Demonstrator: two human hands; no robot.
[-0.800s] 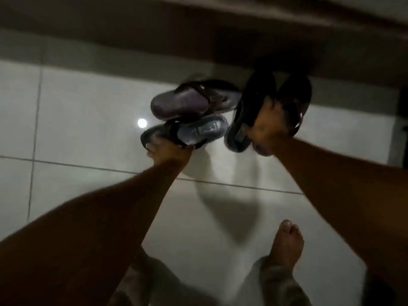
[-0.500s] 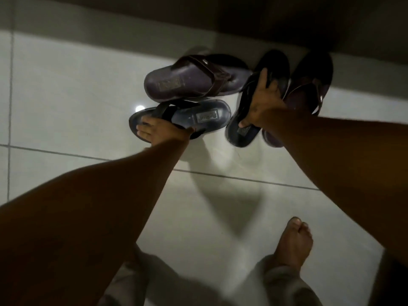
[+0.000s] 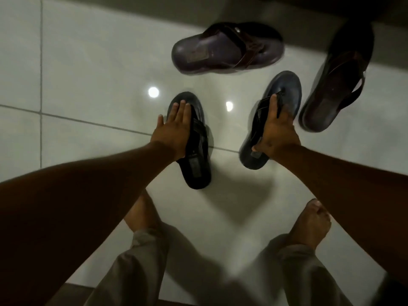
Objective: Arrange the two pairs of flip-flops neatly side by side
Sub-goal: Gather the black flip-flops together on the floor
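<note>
Two dark blue-black flip-flops lie on the white tiled floor with their toes pointing away from me. My left hand grips the left one along its left edge, fingers over the toe end. My right hand is closed on the strap of the right one. A gap of floor separates the two. Of the brown pair, one flip-flop lies sideways at the back. The other brown flip-flop lies slanted at the far right, close beside the blue one I hold.
My two bare feet and khaki trouser legs are just below the flip-flops. A dark wall base runs along the back. Two lamp reflections shine on the glossy tiles, with open floor to the left.
Both hands have pulled the dark blue flip-flops toward me, away from the brown pair. The left one has turned from sideways to pointing away. The camera view has shifted down.
</note>
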